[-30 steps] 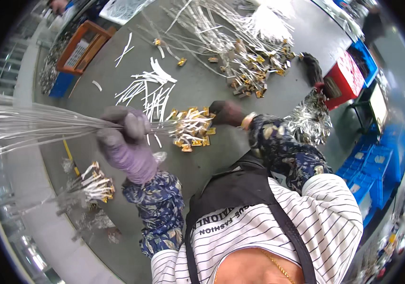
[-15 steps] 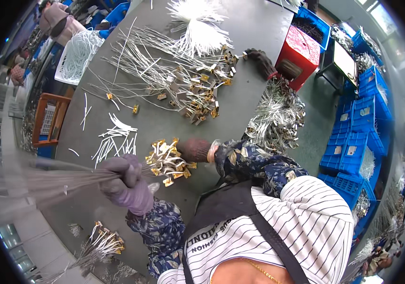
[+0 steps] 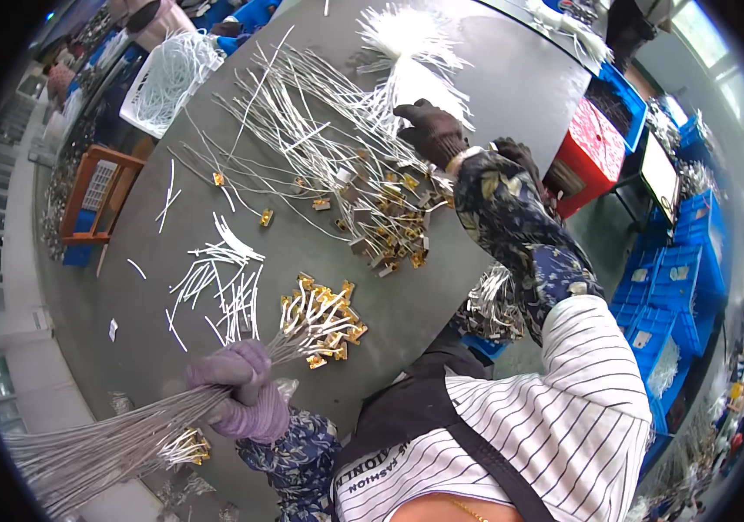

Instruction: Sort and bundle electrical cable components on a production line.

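Note:
My left hand (image 3: 241,389), in a purple-grey glove, is closed around a thick bundle of thin grey wires (image 3: 115,439). At the bundle's near end, gold-coloured metal connectors with white sleeves (image 3: 324,317) rest on the table; the long wire ends trail off to the lower left. My right hand (image 3: 435,132), in a dark glove, is stretched out at the edge of a bundle of white tubes (image 3: 411,74). Its fingers look apart, with nothing visible between them. Below that hand lies a heap of wires with metal connectors (image 3: 389,230).
Short white tubes (image 3: 233,287) lie scattered on the grey table (image 3: 146,322). A dark glove (image 3: 520,155) lies beyond my right forearm, near a red box (image 3: 594,152). Blue crates (image 3: 663,278) stand at the right, a white basket (image 3: 141,100) and wooden chair (image 3: 98,204) at the left.
My right hand has moved from the gold connectors up and away to the white tube bundle. My left hand still grips the wires, whose trailing ends have swung lower. The whole view has shifted.

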`<state>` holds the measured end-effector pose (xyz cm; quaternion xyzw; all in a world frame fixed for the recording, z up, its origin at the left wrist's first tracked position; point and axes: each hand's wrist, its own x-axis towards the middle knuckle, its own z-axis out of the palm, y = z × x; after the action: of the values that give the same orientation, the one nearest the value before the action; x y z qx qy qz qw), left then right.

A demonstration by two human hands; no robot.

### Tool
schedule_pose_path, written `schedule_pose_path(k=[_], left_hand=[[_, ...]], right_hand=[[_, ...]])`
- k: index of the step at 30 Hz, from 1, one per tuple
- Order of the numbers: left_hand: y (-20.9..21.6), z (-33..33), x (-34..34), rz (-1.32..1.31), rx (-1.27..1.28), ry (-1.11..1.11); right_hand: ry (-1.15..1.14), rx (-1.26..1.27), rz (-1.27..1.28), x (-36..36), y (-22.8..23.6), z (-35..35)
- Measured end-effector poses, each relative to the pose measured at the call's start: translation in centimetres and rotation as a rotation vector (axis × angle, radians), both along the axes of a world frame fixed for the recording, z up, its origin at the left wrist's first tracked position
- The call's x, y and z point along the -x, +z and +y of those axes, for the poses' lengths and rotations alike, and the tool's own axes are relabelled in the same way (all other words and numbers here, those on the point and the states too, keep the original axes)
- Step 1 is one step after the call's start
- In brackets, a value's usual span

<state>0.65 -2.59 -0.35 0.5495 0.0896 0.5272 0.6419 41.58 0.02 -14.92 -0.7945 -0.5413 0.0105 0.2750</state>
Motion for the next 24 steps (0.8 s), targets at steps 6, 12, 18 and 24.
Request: schedule_pose_path(k=[6, 12, 18, 24], left_hand=[[0.3, 0.7, -0.5, -0.011, 0.006, -0.015], [-1.6, 0.3, 2.5, 0.05, 0.142, -0.045], [0.3, 2.1, -0.7, -0.01, 0.216, -0.231], [-2.0, 2.4, 1.3, -0.034, 0.168, -0.033]], right_hand=[[0.194, 0.114, 0.204, 3.9, -1.9, 5.1], [1.002, -0.377, 1.241, 20.1, 16.7, -0.1], [1.021, -0.347, 1.124, 17.8, 19.5, -4.4], [1.242, -0.506, 1.488, 18.2, 20.2, -9.1]])
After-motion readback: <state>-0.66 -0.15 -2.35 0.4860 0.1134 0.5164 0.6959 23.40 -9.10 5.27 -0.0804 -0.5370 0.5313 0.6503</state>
